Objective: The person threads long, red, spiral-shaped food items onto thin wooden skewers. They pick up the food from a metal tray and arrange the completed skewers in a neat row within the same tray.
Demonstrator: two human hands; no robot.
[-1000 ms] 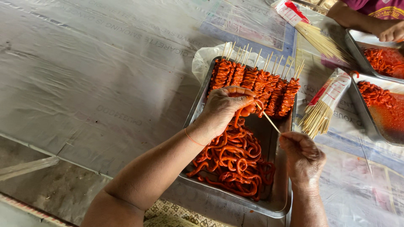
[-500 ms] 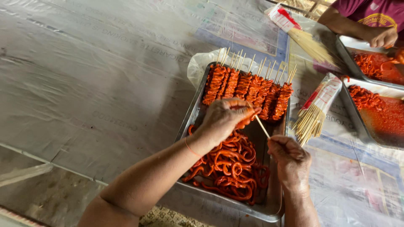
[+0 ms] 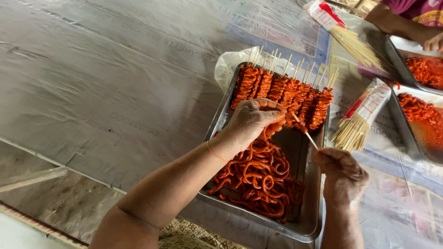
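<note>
The right hand (image 3: pixel 342 171) is closed around the lower end of a thin bamboo skewer (image 3: pixel 308 136), pinching it so that the stick slants up and to the left toward the other hand. The left hand (image 3: pixel 253 121) is curled shut over the skewer's far tip, its fingers gripping an orange-red marinated strip (image 3: pixel 269 134) that trails down from the fist and is being pressed onto the point. Both hands work above a rectangular metal tray (image 3: pixel 308 226), where the skewer and strip sit just over the bare middle of the pan. At the tray's far end lies a tight row of finished skewers (image 3: pixel 282 90), the meat folded in ripples and the bare stick ends fanning out over the rim; judging by that row, a good share of the work is done. In the near half a tangled heap of loose strips (image 3: pixel 258 177) remains, so it seems that plenty is left to thread. A white plastic bag (image 3: pixel 229 64) lies tucked under the tray's far left corner. To the right, a packet of bare bamboo sticks (image 3: pixel 357 124) lies open on the plastic-covered table (image 3: pixel 101 87), with a second packet (image 3: pixel 344 32) farther off. Two more trays (image 3: pixel 422 117) of the same red meat stand at the right edge, and another person's hand (image 3: pixel 431 39) rests at the farther one.
</note>
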